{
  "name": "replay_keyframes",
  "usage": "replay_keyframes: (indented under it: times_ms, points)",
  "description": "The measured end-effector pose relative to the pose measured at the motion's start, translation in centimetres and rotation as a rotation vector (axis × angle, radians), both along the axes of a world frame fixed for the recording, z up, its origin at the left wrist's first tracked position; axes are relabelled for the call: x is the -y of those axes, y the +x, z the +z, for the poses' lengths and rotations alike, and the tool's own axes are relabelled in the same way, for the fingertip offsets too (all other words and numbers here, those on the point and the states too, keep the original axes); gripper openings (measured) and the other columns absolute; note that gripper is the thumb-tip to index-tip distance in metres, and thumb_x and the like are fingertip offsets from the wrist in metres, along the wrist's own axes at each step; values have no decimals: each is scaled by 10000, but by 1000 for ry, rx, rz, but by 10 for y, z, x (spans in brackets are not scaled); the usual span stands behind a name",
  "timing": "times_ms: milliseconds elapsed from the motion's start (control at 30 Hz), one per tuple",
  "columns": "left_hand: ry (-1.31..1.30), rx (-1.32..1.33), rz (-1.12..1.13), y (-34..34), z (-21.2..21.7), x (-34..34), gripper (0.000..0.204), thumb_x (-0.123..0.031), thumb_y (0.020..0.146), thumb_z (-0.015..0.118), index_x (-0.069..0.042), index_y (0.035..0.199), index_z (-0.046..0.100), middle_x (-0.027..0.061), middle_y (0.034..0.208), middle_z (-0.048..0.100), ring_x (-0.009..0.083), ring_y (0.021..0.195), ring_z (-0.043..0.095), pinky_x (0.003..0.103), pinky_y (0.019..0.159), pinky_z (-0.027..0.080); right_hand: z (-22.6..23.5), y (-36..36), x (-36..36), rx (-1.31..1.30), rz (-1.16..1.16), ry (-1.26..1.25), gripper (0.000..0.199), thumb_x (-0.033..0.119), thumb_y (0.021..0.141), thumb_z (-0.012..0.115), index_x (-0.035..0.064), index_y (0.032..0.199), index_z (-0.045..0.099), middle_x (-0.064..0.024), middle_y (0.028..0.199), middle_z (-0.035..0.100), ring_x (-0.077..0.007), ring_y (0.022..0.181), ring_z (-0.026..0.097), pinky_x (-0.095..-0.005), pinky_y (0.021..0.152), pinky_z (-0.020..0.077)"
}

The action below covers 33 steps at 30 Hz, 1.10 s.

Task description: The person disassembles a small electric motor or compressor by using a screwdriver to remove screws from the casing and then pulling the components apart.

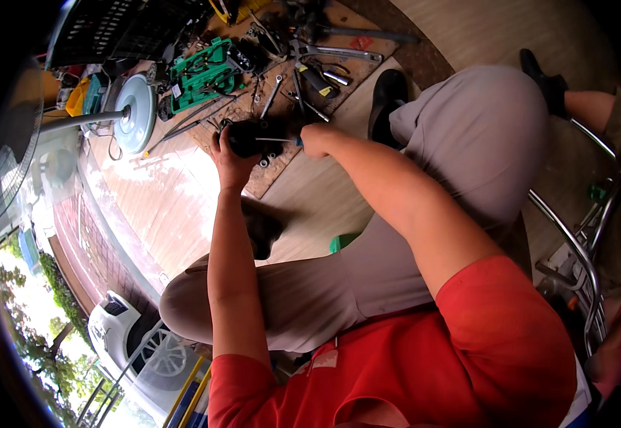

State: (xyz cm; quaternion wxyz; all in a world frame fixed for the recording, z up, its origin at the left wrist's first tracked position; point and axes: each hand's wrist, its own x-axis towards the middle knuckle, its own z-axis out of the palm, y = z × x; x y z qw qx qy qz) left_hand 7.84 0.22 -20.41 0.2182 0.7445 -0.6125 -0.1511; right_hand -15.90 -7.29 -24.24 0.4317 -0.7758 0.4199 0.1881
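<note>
Pale floor is being partly covered by a brown board, on which many tools are lying scattered. Over the board, close to its corner nearest the person, a black part is being gripped by the left hand, its fingers being wrapped around the side. From the right, a screwdriver is being held by its blue handle in the closed right hand, and its metal shaft is being pointed at the black part; whether contact is being made by the tip cannot be told. Just beside, a small metal ring is being carried near the same corner. Farther in, a spanner is lying alone. By the left edge, an open green case is being kept, while toward the far right corner a large adjustable wrench is resting. Beyond the left edge, a fan is being supported by a round pale-blue base.
</note>
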Motion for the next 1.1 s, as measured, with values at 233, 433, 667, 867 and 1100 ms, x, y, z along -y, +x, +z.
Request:
replay_keyframes:
  times_ms: [233,433,667,867,1100]
  points:
    - [-116,-249,201,15,-30,-29,1321,-251,518,1022,48,1528,224,241,1519,347,411,1409,380,440,1171,357,0,-2,18,166,-150,636,270,112,814,777,73,1078,736,-39,647,590,-133,504,550,-342,439,485]
    - [-150,-281,274,8,-36,-33,1290,-267,531,1017,12,1531,250,249,1462,415,424,1393,394,439,1162,363,-9,7,3,56,-205,467,235,128,854,707,44,1072,729,-129,730,663,-225,572,631,-390,497,524]
    - [-118,-267,320,-2,-23,-31,1260,-249,524,1004,4,1519,273,240,1468,408,426,1365,417,450,1158,367,-20,3,-8,50,-127,-11,254,165,869,604,-11,985,746,-266,1062,709,-416,1050,681,-452,921,547]
    - [-104,-225,326,-3,-20,-35,1245,-249,537,991,2,1518,266,227,1488,386,417,1374,415,442,1160,372,-21,10,-10,30,-93,-32,281,166,884,574,42,1079,735,-231,1113,711,-405,1086,667,-460,940,536]
    - [-84,-258,311,-8,-12,-21,1247,-252,546,988,-3,1524,256,222,1510,374,401,1397,402,426,1170,371,-46,-6,2,64,-89,-48,243,180,879,611,42,1030,743,-241,950,726,-396,909,706,-470,813,566]
